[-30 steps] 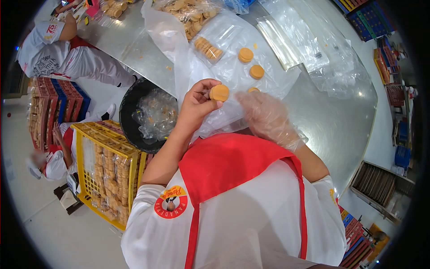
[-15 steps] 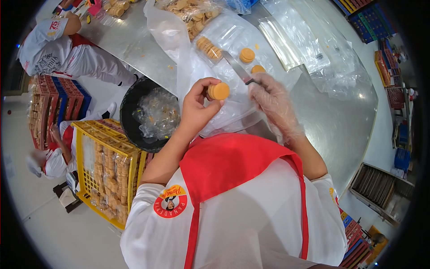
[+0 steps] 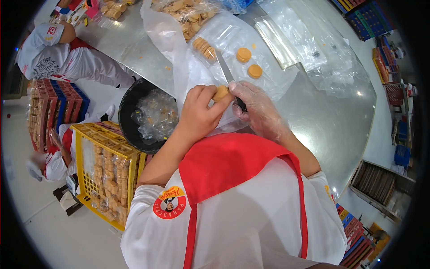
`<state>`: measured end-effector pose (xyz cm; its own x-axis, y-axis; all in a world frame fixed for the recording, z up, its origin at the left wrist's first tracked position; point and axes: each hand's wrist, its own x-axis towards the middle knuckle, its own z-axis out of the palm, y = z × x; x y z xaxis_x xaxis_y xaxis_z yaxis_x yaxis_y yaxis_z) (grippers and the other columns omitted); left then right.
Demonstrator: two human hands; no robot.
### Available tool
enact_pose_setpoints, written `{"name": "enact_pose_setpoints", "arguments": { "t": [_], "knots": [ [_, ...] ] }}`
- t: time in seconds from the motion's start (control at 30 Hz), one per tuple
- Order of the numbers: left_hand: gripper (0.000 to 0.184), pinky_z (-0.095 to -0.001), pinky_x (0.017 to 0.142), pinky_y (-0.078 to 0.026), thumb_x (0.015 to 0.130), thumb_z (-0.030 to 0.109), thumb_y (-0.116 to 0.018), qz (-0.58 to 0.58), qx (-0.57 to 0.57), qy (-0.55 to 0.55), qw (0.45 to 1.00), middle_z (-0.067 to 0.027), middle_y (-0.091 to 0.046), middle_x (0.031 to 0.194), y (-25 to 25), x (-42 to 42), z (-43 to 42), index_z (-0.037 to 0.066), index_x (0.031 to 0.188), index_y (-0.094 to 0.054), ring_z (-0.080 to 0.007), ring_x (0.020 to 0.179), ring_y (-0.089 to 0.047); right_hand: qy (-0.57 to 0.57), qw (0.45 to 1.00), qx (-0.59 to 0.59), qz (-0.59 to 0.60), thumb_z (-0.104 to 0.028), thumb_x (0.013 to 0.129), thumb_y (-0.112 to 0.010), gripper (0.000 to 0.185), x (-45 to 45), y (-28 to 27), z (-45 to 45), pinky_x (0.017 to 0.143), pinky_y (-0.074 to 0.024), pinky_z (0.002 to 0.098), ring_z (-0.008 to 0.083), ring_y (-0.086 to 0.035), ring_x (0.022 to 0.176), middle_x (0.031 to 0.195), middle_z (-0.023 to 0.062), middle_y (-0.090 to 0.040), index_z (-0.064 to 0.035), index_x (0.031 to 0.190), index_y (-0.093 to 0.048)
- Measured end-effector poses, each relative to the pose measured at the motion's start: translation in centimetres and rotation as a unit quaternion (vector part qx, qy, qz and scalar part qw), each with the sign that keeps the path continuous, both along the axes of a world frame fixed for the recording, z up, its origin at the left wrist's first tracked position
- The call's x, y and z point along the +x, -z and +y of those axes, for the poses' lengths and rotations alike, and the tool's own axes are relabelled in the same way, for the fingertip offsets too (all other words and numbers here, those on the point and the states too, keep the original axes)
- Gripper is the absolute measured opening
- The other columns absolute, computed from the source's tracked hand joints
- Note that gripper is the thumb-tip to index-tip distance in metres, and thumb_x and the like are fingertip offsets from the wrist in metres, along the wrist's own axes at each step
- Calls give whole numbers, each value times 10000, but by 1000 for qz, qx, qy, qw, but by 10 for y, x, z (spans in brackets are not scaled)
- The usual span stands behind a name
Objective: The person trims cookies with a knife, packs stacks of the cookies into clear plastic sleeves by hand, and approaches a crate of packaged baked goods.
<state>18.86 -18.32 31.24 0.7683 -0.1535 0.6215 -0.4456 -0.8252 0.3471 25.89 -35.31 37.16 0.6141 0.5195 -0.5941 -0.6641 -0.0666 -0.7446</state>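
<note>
Head view: round biscuits (image 3: 220, 93) are pinched in the bare left hand (image 3: 200, 108), ahead at twelve o'clock.
A knife (image 3: 224, 68) is gripped in the gloved right hand (image 3: 260, 104), its blade pointed toward eleven o'clock.

The knife blade (image 3: 225, 67) looks metallic (smooth, glossy).

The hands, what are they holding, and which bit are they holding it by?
The gloved right hand grips a knife by its black handle. The bare left hand holds a round biscuit, but its grip hides exactly where.
</note>
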Motion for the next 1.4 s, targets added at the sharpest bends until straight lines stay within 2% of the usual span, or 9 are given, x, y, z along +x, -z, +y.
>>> {"name": "enact_pose_setpoints", "arguments": {
  "t": [0.27,0.4,0.57,0.77,0.97,1.07,1.17,1.3,1.4],
  "knots": [
    [442,-384,793,-480,722,26,-704,-62,51,59,995,-77,-593,1077,-1,-1,-1,183,1135,-695,-285,920,-561,-23,999,41,-23,-324,891,-680,288,0,10,-8,592,-328,216,58,-425,683,842,-26,-513,-76,1008,-592],
    [572,-329,793,-471,725,-20,-759,36,-305,22,951,-57,-585,1066,8,-5,-7,100,1265,-618,-199,918,-547,7,999,33,-43,-286,886,-687,305,-3,2,-7,565,-325,220,52,-437,655,842,-24,-520,-57,1055,-579],
    [563,-259,823,-479,806,-38,-750,291,-579,123,752,-15,-593,1080,11,-3,1,9,1335,-563,-83,957,-545,-2,998,38,-49,-252,878,-707,326,-3,9,-10,557,-332,218,53,-442,652,852,-16,-531,-44,1089,-571],
    [575,-277,966,-487,823,-65,-729,339,-636,188,667,-66,-627,1213,6,0,7,-4,1363,-543,-133,1108,-603,-11,997,38,-66,-252,884,-703,326,-3,11,-9,543,-329,206,53,-446,657,857,-11,-536,-34,1091,-576],
    [548,-273,944,-497,821,-67,-732,334,-647,191,658,-68,-636,1202,14,-1,5,-4,1338,-561,-135,1101,-609,-33,998,24,-57,-244,885,-691,323,-2,15,-10,570,-355,211,55,-440,674,850,-11,-538,-29,1110,-604],
    [532,-270,933,-504,823,-69,-735,317,-644,180,673,-70,-644,1170,14,0,6,-10,1325,-569,-131,1089,-614,67,997,4,-29,-237,903,-661,312,-5,6,-10,612,-401,240,80,-471,710,853,1,-560,-35,1137,-616],
    [550,-249,844,-511,796,-62,-748,289,-639,126,702,-68,-642,1134,11,0,6,-23,1316,-574,-123,1008,-614,62,947,-96,-299,-196,937,-596,282,-1,21,-25,670,-444,279,115,-511,768,860,47,-579,-44,1174,-611],
    [548,-256,878,-509,782,-79,-753,297,-640,82,704,-67,-651,1124,11,1,11,-32,1301,-582,-127,1028,-618,-88,740,-155,-648,-61,911,-599,233,-6,26,-51,654,-504,399,315,-620,729,885,155,-637,-55,1142,-627],
    [547,-264,902,-507,773,-93,-755,298,-631,91,711,-68,-654,1127,15,3,9,-37,1291,-588,-130,1037,-621,-125,718,-202,-655,-41,874,-633,227,-14,13,-54,624,-508,433,377,-621,730,867,150,-645,-68,1099,-643]
  ]
}}
